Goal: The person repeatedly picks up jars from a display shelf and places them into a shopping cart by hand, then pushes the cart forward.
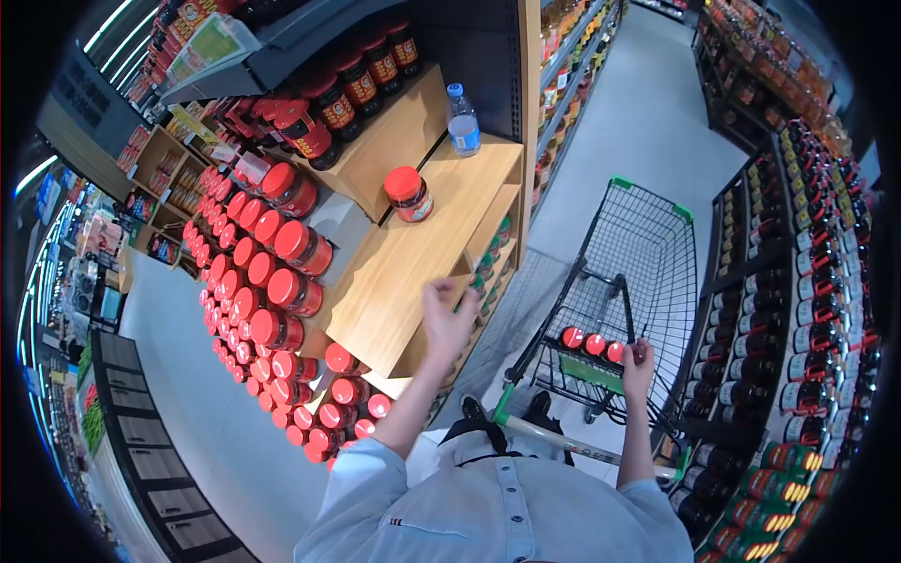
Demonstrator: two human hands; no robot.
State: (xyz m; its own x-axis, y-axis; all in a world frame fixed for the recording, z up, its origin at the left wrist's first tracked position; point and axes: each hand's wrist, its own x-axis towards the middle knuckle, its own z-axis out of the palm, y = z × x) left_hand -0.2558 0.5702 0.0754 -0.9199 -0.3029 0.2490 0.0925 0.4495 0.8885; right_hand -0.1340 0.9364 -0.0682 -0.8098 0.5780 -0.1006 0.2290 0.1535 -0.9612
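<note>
My left hand (449, 317) is raised beside the front edge of the wooden shelf (404, 281), its fingers curled; whether they hold anything is too small to tell. On that shelf a red-lidded jar (409, 194) stands upright, with a water bottle (463, 120) behind it. My right hand (639, 366) is over the shopping cart (648, 244), its fingers bent at the rightmost of three red-lidded jars (594, 344). These jars sit in a row in the cart's near part.
Stacked red-lidded jars (272, 253) fill the display at left. Dark bottles (746, 328) line the shelves at right. The cart's handle (563, 441) crosses in front of my body. An aisle floor (648, 94) runs ahead.
</note>
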